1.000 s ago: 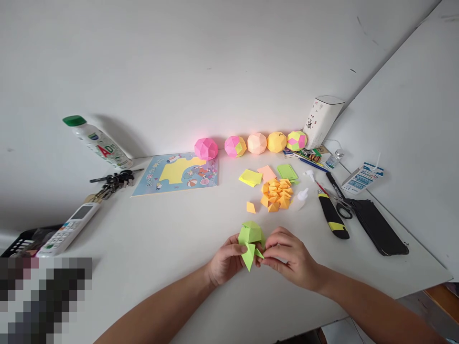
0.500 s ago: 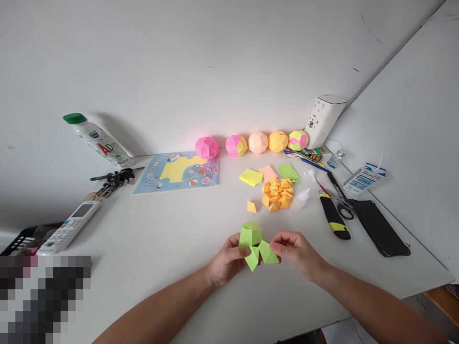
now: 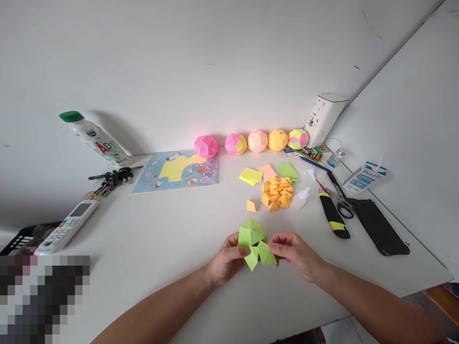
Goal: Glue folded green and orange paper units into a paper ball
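Two hands pinch the green form [image 3: 251, 233]: left hand [image 3: 227, 260] presses thumb and fingers on its side, right hand [image 3: 296, 252] pinches a flap [image 3: 267, 253]. I judge the left should be steady, the right gentle, so creases remain sharp. Form looks faceted, domed, nearer than the orange pieces [image 3: 275, 195].

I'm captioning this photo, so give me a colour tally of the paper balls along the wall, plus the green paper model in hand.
Pink ball: 1
Pink-and-yellow ball: 1
Peach ball: 1
Yellow-orange ball: 1
Yellow-green ball with pink patches: 1
Green paper model, held: 1
Total: 6
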A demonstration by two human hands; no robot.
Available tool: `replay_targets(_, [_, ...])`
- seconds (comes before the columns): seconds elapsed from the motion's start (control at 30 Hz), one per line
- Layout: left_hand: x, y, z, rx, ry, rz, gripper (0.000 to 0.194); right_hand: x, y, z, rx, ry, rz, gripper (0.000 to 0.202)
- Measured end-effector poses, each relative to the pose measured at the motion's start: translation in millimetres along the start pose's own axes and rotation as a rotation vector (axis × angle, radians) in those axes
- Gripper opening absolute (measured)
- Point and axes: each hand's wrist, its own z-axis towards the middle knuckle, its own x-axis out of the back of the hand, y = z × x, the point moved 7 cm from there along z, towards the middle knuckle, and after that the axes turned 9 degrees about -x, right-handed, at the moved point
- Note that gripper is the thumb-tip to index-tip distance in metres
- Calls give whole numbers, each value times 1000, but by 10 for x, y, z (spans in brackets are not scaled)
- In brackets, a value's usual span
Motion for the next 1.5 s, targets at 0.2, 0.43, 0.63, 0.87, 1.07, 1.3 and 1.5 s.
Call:
replay_targets(0.2, [12,-4,4,-2,12,-14,21,2,-2,-4,9,-6,-3,28])
replay_targets(0.43, [-11,-16,0,24,-21,-4,23,19,-16,14,34,13,-56,29])
replay_targets(0.63, [-39,-13,3,31,-27,-16,23,26,-86,-9,89,32,-138,28])
replay_targets(0.87, [-14,-26,-5,35,-3,-17,24,19,-105,-22,121,26,-153,28])
replay_targets(1.07, [-21,-34,-12,52,-27,27,21,23,-85,-29,90,37,-152,27])
replay_targets(1.3, [-53,-11,-9,19,-46,83,22,45,-89,-23,103,58,-157,27])
replay_targets(1.5, [-77,0,-16,16,-84,111,24,40,-85,-24,110,41,-181,25])
